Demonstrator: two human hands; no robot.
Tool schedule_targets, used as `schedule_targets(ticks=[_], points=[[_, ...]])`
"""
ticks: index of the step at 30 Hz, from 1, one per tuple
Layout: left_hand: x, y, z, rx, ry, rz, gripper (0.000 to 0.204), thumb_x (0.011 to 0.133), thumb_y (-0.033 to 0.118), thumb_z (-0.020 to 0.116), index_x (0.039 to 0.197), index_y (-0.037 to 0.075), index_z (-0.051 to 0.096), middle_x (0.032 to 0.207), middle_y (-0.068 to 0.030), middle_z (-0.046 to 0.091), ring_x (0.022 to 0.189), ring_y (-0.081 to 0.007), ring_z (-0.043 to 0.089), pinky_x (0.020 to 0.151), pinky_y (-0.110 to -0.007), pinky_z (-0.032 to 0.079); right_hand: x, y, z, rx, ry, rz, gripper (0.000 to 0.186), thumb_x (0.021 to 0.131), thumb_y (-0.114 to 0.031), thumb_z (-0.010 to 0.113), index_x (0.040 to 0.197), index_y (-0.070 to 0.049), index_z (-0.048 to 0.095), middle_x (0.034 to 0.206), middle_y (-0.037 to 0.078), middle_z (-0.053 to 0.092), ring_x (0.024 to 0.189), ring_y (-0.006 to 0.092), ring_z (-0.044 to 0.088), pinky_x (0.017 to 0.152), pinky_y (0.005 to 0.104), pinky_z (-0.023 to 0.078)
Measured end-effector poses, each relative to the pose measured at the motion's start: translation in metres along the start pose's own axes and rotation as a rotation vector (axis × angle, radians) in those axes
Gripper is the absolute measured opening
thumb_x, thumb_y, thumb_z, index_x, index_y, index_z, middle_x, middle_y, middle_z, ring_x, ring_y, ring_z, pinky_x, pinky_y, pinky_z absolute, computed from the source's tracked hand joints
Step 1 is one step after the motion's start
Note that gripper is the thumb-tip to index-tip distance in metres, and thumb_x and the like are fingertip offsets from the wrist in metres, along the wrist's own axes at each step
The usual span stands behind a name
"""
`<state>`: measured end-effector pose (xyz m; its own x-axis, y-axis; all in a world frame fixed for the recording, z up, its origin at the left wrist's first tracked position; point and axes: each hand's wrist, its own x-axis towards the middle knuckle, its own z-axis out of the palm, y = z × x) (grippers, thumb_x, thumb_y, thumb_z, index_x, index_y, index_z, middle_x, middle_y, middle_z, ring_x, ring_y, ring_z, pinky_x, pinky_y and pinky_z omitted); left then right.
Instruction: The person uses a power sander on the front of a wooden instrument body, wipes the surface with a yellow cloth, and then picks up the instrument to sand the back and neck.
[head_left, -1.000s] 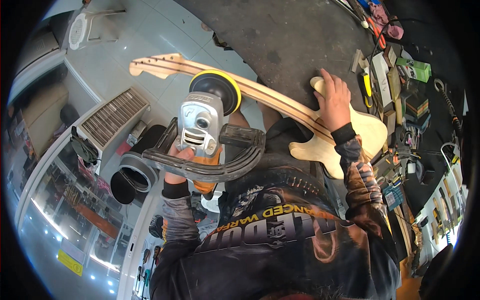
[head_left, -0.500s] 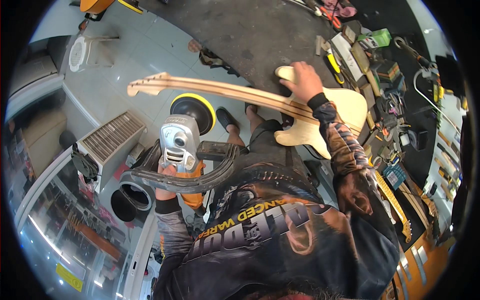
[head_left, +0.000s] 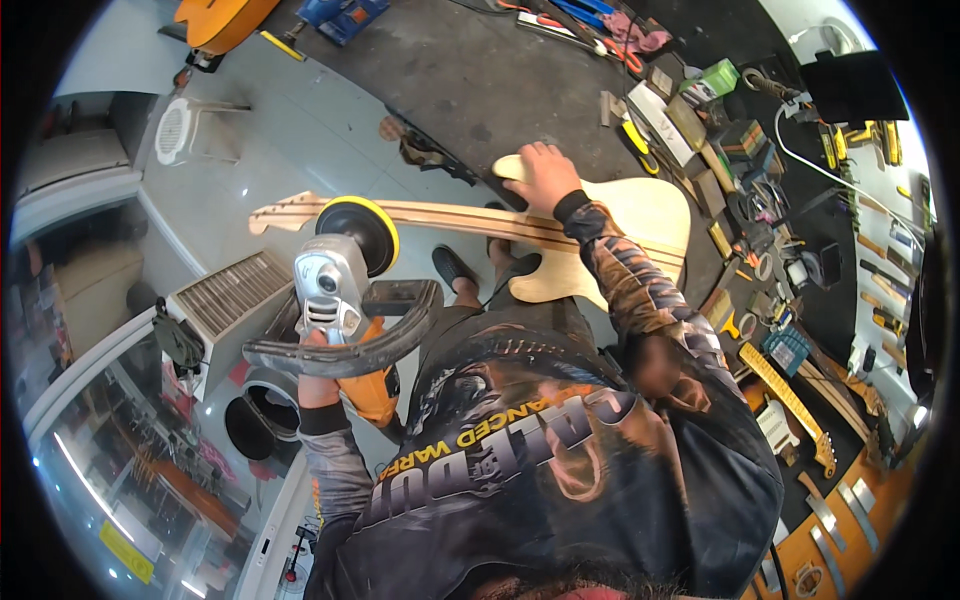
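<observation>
My left hand (head_left: 318, 375) is closed around the body of a silver and orange power polisher (head_left: 335, 292) with a black loop handle. Its round black pad with a yellow rim (head_left: 358, 238) faces away from me and overlaps the neck of a guitar; I cannot tell whether they touch. The pale, unfinished wooden electric guitar (head_left: 640, 212) lies with its body over the bench edge and its striped neck pointing left. Fingers of my right hand (head_left: 550, 180) wrap over the body's upper horn, the forearm crossing the body.
The dark workbench (head_left: 440, 75) holds scissors (head_left: 632, 60), a yellow knife (head_left: 638, 140), wood blocks and many small tools at right. A yellowish guitar neck (head_left: 785, 395) lies lower right. At left stand a white stool (head_left: 185, 130) and a slatted unit (head_left: 230, 290) on the tiled floor.
The view has shifted, so the bench and guitar appear further left. The polisher's pad, previously just below the neck in the view, now overlaps it. Both hands keep their holds.
</observation>
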<state>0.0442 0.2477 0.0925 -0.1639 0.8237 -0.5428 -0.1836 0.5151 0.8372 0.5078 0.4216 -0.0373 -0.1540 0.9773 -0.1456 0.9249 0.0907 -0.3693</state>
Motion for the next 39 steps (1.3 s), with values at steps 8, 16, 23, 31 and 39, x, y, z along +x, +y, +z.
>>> schedule_targets(ticks=[8, 16, 23, 31, 39], points=[[0.003, 0.024, 0.018, -0.106, 0.075, 0.040, 0.030, 0.111, 0.037, 0.059, 0.114, 0.008, 0.066, 0.107, -0.0030, 0.067, 0.094, -0.0118, 0.062, 0.082, -0.033, 0.054, 0.005, 0.033, -0.031, 0.068, 0.051, 0.038, 0.051, 0.083, -0.040, 0.083, 0.115, -0.007, 0.062, 0.119, 0.014, 0.064, 0.113, 0.0377, 0.061, 0.092, 0.0515, 0.053], [0.004, 0.037, 0.026, -0.105, -0.026, 0.034, 0.028, 0.109, 0.030, 0.063, 0.123, 0.007, 0.064, 0.110, -0.0013, 0.067, 0.094, -0.0108, 0.062, 0.084, -0.031, 0.055, 0.029, 0.076, -0.040, 0.008, 0.098, 0.196, 0.055, 0.082, -0.042, 0.083, 0.120, -0.009, 0.060, 0.123, 0.012, 0.063, 0.118, 0.0375, 0.060, 0.093, 0.0532, 0.053], [0.000, 0.043, 0.034, -0.101, -0.051, 0.059, 0.021, 0.104, 0.020, 0.066, 0.122, 0.009, 0.061, 0.104, 0.0019, 0.064, 0.090, -0.0098, 0.063, 0.080, -0.029, 0.055, 0.031, 0.130, -0.039, 0.005, 0.131, 0.255, 0.057, 0.083, -0.043, 0.083, 0.121, -0.007, 0.060, 0.128, 0.018, 0.064, 0.118, 0.0414, 0.060, 0.098, 0.0517, 0.052], [-0.004, 0.066, 0.046, -0.099, 0.009, 0.093, 0.016, 0.104, 0.021, 0.067, 0.112, 0.010, 0.059, 0.096, 0.0036, 0.060, 0.085, -0.0077, 0.058, 0.075, -0.028, 0.052, 0.024, 0.128, -0.037, -0.015, 0.141, 0.285, 0.060, 0.083, -0.042, 0.084, 0.125, -0.007, 0.060, 0.129, 0.017, 0.062, 0.122, 0.0395, 0.058, 0.099, 0.0518, 0.051], [0.022, 0.087, 0.044, -0.049, 0.029, 0.278, 0.029, 0.110, 0.036, 0.061, 0.111, 0.007, 0.063, 0.105, -0.0024, 0.067, 0.094, -0.0121, 0.063, 0.082, -0.033, 0.057, -0.009, 0.076, -0.058, 0.064, 0.546, 0.181, 0.069, 0.083, -0.026, 0.082, 0.144, -0.007, 0.054, 0.137, 0.018, 0.056, 0.131, 0.0392, 0.051, 0.111, 0.0510, 0.041]])
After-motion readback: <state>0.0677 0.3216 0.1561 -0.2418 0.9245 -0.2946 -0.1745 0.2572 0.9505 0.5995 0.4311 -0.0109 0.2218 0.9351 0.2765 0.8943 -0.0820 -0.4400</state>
